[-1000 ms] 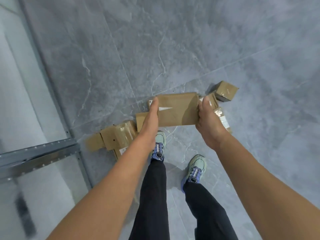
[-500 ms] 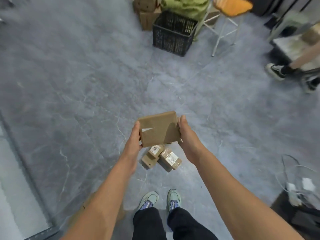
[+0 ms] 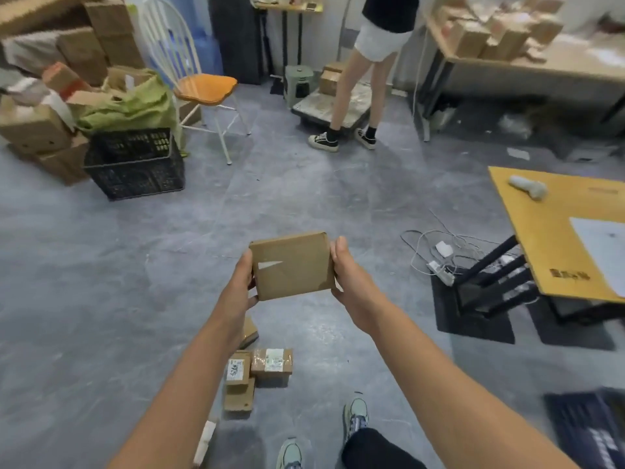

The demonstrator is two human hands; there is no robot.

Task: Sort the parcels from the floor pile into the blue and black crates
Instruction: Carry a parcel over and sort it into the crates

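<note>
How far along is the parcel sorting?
Done: unclear; I cannot see into the black crate. In hand: one flat parcel, gripped between the left hand and right hand. Left: at least three small parcels lie on the floor.

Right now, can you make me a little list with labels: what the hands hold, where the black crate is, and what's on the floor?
Held: flat brown parcel, gripped at its sides by left hand and right hand
Black crate: on the floor, far left, beside white chair
On floor: small parcels by the feet
</note>
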